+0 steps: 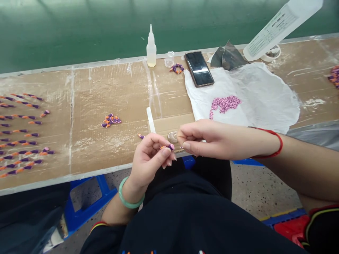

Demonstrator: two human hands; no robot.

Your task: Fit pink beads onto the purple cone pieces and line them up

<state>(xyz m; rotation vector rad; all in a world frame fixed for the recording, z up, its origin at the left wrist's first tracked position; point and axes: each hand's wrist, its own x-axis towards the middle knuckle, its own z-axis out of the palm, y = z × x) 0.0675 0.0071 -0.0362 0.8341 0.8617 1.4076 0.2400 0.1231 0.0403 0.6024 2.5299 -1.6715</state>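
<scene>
Over the cardboard-covered desk [84,148], a purple-and-orange piece [170,147] is pinched by the left hand [149,158]; the right hand [203,139] is held closed, nothing visible within it.

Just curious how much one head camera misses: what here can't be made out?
Head view only:
- Whatever the right hand pinches, if anything: hidden by that hand.
- The disc: partly hidden by the same hand.
- The piece in the left hand: partly covered by its fingers.
- The printed sheet: cut off by the top edge, print too small to read.
- The pieces at far right: cut off by the right edge.
</scene>
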